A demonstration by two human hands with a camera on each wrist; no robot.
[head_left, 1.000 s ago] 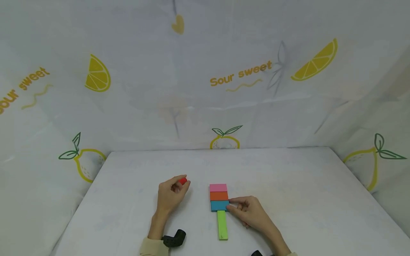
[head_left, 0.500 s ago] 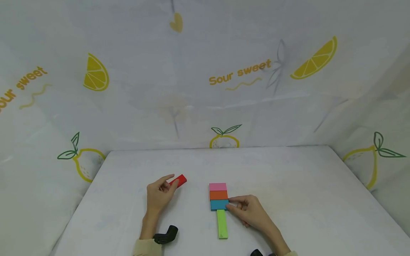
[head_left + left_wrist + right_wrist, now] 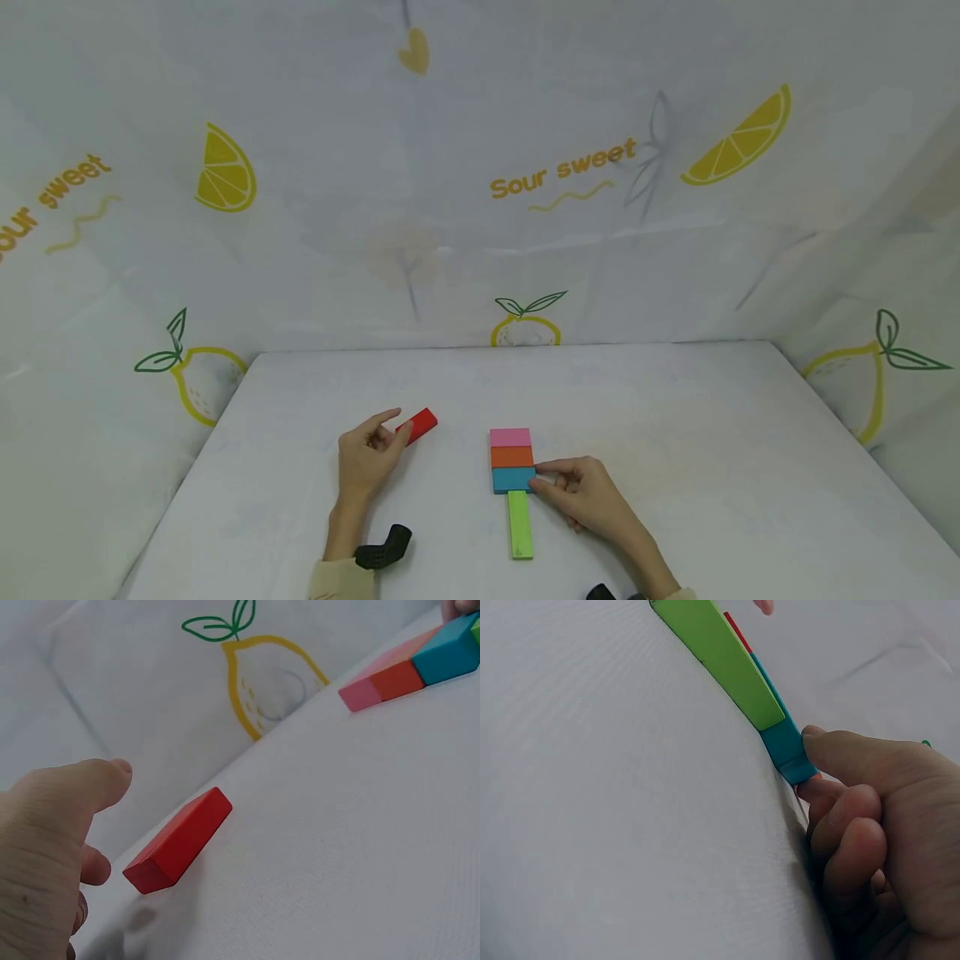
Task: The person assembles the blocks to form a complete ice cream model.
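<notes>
A red block [image 3: 422, 426] lies at a slant on the table, left of a row of joined blocks. My left hand [image 3: 365, 462] is beside it; the left wrist view shows a gap between the thumb and the red block [image 3: 180, 841], with nothing held. In the row, a pink block [image 3: 510, 437] is farthest, then an orange block [image 3: 512, 457], then a blue block [image 3: 512, 480]. A long green block [image 3: 520, 525] extends from the blue one toward me. With thumb and index finger, my right hand [image 3: 588, 498] holds the right end of the blue block [image 3: 784, 750].
The white table [image 3: 660, 417] stretches out around the blocks. A pale curtain [image 3: 337, 167] printed with lemons stands along its back and sides. Black wrist devices [image 3: 384, 547] sit at both wrists.
The left hand has let go of the red block, which now lies on the table, and has drawn back to the left. The right hand stays at the blue block.
</notes>
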